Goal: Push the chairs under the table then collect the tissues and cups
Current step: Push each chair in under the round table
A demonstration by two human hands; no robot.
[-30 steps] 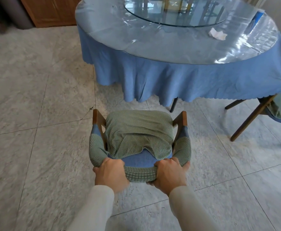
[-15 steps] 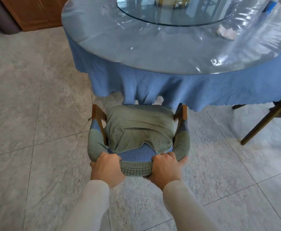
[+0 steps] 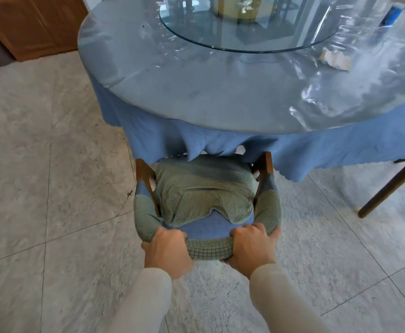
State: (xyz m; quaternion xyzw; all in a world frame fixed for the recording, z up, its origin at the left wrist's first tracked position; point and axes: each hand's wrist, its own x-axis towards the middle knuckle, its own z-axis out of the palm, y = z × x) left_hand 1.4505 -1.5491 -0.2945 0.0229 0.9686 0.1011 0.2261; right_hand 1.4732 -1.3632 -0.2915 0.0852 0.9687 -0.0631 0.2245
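1. Your left hand and right hand both curl tight round the back rail of the green chair.
2. That chair sits at the near edge of the table. Its front is just under the blue cloth, but most of the seat sticks out, so this push looks half done.
3. Your second chair stands out from the table's right side and needs pushing too.
4. One tissue lies on the table, not picked up yet. No cups show.
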